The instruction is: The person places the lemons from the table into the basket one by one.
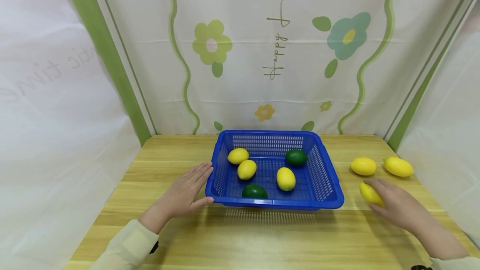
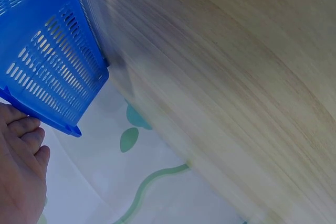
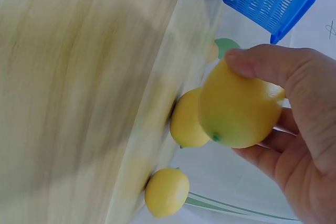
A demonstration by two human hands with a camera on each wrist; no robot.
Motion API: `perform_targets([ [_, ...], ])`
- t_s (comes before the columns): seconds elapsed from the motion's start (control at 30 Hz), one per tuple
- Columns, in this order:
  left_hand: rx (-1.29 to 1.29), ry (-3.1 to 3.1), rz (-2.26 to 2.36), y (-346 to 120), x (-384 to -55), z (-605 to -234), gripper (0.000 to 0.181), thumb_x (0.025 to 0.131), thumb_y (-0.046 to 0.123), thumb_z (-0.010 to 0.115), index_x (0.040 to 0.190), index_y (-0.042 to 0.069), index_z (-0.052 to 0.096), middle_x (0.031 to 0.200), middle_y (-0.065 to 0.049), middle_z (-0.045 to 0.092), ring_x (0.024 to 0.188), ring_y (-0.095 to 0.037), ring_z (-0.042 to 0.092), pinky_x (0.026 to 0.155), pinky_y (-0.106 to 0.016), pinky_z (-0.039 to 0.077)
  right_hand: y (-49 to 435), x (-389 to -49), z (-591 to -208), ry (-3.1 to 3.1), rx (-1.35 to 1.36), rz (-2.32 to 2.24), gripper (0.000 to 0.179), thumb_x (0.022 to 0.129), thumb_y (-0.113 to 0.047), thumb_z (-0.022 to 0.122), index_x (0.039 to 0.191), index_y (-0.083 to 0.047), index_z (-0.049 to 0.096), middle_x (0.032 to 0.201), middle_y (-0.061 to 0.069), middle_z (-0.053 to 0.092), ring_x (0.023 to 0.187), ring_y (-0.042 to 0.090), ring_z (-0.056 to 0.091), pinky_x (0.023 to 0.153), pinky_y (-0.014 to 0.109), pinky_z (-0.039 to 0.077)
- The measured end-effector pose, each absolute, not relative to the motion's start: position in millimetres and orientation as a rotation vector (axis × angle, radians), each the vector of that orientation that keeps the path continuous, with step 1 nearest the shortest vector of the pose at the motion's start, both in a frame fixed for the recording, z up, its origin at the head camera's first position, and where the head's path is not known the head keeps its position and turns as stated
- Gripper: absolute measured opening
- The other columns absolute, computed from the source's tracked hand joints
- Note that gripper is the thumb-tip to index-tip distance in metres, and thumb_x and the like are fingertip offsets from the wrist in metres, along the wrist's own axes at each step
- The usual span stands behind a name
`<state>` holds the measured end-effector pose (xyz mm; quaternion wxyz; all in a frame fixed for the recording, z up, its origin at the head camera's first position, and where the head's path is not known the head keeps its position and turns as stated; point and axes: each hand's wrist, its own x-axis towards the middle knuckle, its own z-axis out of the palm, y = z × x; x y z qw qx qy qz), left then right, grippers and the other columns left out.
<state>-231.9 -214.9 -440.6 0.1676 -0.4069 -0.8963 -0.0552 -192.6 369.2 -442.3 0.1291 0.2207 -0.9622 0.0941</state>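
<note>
A blue plastic basket (image 1: 270, 202) with slotted walls stands on the table. Inside it lie several fruits: yellow lemons, one of them a lemon (image 1: 286, 179) at the middle right, and two dark green fruits, one an avocado-like fruit (image 1: 296, 158) at the back right. My left hand (image 1: 187, 191) rests its straight fingers against the basket's left rim. To the right of the basket, my right hand (image 1: 399, 205) grips a lemon (image 3: 239, 108) between thumb and fingers, held above the table. Two more lemons, a nearer one (image 1: 363, 166) and a farther-right one (image 1: 398, 166), lie just beyond that hand.
The wooden table (image 1: 240, 245) runs back to a white curtain (image 1: 240, 86) printed with flowers and lettering. White cloth also hangs along the left and right sides.
</note>
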Motion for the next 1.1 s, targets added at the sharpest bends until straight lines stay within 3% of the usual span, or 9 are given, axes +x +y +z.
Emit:
perform_targets([
  [0.17,-1.155,-2.559,-0.154,-214.7,-232.0,-441.1,0.080,0.099,0.057,0.039,0.146,-0.007,0.035,0.153,-0.021,0.031,0.141,-0.032,0.028,0.115,-0.044,0.025,368.9,-197.9,-441.7,-2.604,0.747,0.242,0.072,0.056,-0.003,0.089,0.120,0.006,0.057,0.110,0.026,0.060,0.094,0.045,0.061,0.075,0.059,0.051],
  [0.23,-1.154,-2.564,-0.154,-214.7,-232.1,-441.3,0.080,0.099,0.057,0.039,0.146,-0.007,0.035,0.153,-0.021,0.031,0.142,-0.032,0.028,0.115,-0.044,0.025,369.1,-200.2,-441.3,-2.547,0.783,0.226,0.063,0.074,-0.025,0.085,0.121,0.006,0.056,0.111,0.025,0.059,0.094,0.043,0.060,0.074,0.057,0.051],
  [0.27,-1.153,-2.566,-0.154,-214.7,-232.1,-441.5,0.080,0.099,0.057,0.040,0.146,-0.007,0.034,0.153,-0.021,0.031,0.142,-0.032,0.028,0.115,-0.044,0.025,369.1,-201.1,-441.0,-2.525,0.800,0.223,0.061,0.077,-0.027,0.083,0.121,0.006,0.056,0.111,0.025,0.059,0.094,0.043,0.060,0.074,0.057,0.051],
  [0.33,-1.152,-2.571,-0.154,-214.9,-232.0,-441.7,0.080,0.099,0.057,0.040,0.147,-0.007,0.034,0.153,-0.021,0.031,0.142,-0.032,0.027,0.115,-0.044,0.025,368.2,-202.9,-440.3,-2.482,0.816,0.199,0.063,0.092,-0.050,0.061,0.121,0.006,0.056,0.111,0.026,0.058,0.096,0.044,0.058,0.074,0.057,0.050],
  [0.4,-1.150,-2.575,-0.154,-214.9,-232.0,-441.8,0.080,0.099,0.057,0.040,0.147,-0.007,0.034,0.153,-0.021,0.031,0.142,-0.031,0.027,0.115,-0.044,0.025,366.6,-204.6,-439.3,-2.440,0.828,0.172,0.076,0.096,-0.061,0.031,0.121,0.007,0.056,0.111,0.027,0.057,0.096,0.045,0.057,0.072,0.057,0.051],
  [0.47,-1.149,-2.578,-0.154,-215.0,-232.0,-441.9,0.080,0.099,0.057,0.040,0.147,-0.007,0.034,0.154,-0.021,0.030,0.142,-0.031,0.027,0.115,-0.044,0.025,364.1,-206.1,-437.5,-2.396,0.835,0.161,0.077,0.098,-0.060,0.030,0.120,0.009,0.056,0.110,0.030,0.057,0.095,0.047,0.056,0.071,0.059,0.051],
  [0.5,-1.148,-2.578,-0.153,-215.0,-232.0,-442.0,0.080,0.099,0.057,0.040,0.147,-0.007,0.034,0.154,-0.021,0.030,0.142,-0.031,0.027,0.115,-0.044,0.025,362.7,-207.0,-436.5,-2.375,0.834,0.149,0.083,0.097,-0.061,0.019,0.119,0.009,0.057,0.109,0.030,0.057,0.094,0.047,0.056,0.070,0.058,0.051],
  [1.1,-1.144,-2.576,-0.143,-214.7,-232.1,-441.7,0.081,0.099,0.058,0.039,0.147,-0.006,0.033,0.154,-0.020,0.030,0.142,-0.031,0.026,0.115,-0.044,0.025,352.9,-219.3,-419.5,-2.149,0.920,0.045,0.061,0.106,-0.036,0.025,0.118,0.012,0.059,0.112,0.035,0.055,0.094,0.051,0.055,0.076,0.059,0.048],
])
